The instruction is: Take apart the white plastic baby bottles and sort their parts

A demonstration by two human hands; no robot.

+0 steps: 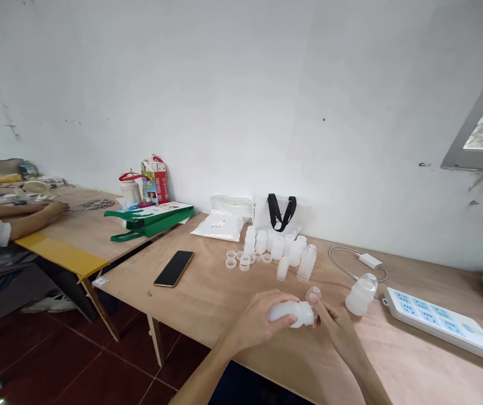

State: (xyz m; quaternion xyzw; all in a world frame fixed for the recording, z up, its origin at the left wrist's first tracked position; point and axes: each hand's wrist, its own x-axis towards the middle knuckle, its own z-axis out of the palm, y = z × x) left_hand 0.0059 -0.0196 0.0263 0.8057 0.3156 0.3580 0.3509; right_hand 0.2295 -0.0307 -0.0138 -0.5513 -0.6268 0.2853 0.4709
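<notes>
A translucent white baby bottle [284,311] lies tilted on its side just above the table's front part. My left hand [262,318] is wrapped round its body. At the bottle's neck end, the fingers of my right hand [329,318] are closed on its collar; the exact part between them is partly hidden. A clear dome cap [314,292] shows right behind my right fingertips; whether they touch it I cannot tell. To the right, a finished-looking bottle with a clear cap [361,295] stands upright. Several white screw rings [244,262] and bottle bodies [278,247] stand beyond my hands.
A stack of clear caps [307,263] and a shorter ring stack [283,268] stand mid-table. A phone [174,269] lies left, a power strip [443,323] right. White plastic packs [220,225] and a black-handled bag [298,216] are by the wall. Another person's arm [34,216] rests left.
</notes>
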